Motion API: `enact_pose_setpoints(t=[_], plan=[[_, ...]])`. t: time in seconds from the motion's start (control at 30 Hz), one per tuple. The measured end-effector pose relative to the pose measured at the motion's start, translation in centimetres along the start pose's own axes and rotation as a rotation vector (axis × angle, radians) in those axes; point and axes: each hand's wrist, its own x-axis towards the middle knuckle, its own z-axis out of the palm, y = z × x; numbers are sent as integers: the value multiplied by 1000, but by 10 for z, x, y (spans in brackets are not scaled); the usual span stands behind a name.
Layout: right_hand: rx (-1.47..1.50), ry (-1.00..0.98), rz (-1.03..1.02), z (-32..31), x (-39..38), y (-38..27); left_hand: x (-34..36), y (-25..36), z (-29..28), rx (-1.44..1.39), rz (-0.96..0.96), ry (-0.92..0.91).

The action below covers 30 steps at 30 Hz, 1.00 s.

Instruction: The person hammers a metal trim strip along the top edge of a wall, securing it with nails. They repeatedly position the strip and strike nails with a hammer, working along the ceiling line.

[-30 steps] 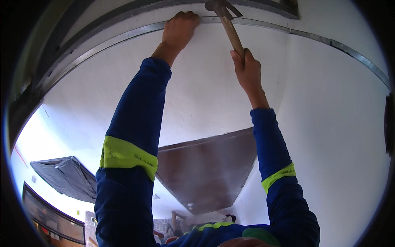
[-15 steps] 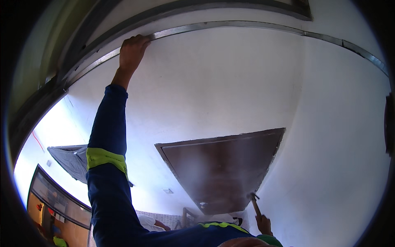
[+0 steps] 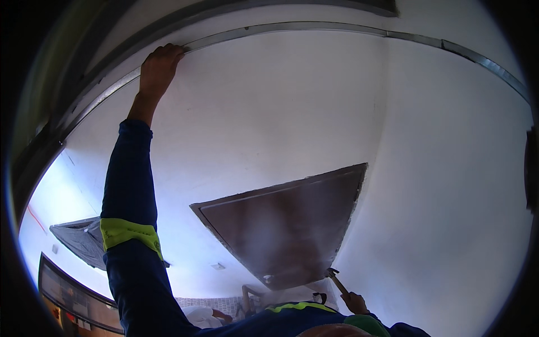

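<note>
- Head view, my only feed: I see the wearer's raised left arm [image 3: 132, 180] reaching toward a long metal strip [image 3: 314, 26], bowed into an arc by the lens, along the far edge of a white plastered face [image 3: 252, 112].
- What changed: a second ago the hammer [image 3: 339, 283] was up at the strip. Now it is low, well apart from the strip, and appears just beside the lower right corner of a brown panel [image 3: 281, 233].
- Hands: the right hand [image 3: 355, 303] is wrapped around the hammer's pale handle. The left hand [image 3: 159, 70] has shifted leftward along the strip; its curled fingers touch the metal, but I cannot tell whether they pinch it or only press.
- Over the last half second, both hands have kept roughly these places.
- For the work, as I judge it: hammering is paused, leaving the left hand alone to attend to the strip.
- Beyond the wearer's blue shoulder [image 3: 241, 324], a person in white [image 3: 201, 315] is partly visible.
</note>
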Motion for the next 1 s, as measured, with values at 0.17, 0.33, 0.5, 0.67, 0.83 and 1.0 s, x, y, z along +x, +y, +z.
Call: enact_pose_setpoints(t=[0.17,0.33,0.5,0.67,0.83,1.0], plan=[[150,116,-125,2,18,-38,-2,-8,6,-4,47,49],[414,181,-195,-36,70,-109,-1,4,2,107,12,11],[440,489,-535,-129,134,-227,22,49,14,123,219,322],[156,886,-732,-300,198,-345,41,67,31,27,113,193],[-343,1441,-1049,-459,205,-423,40,56,34,-21,116,189],[-452,1343,-969,-499,202,-449,37,61,36,-8,81,126]])
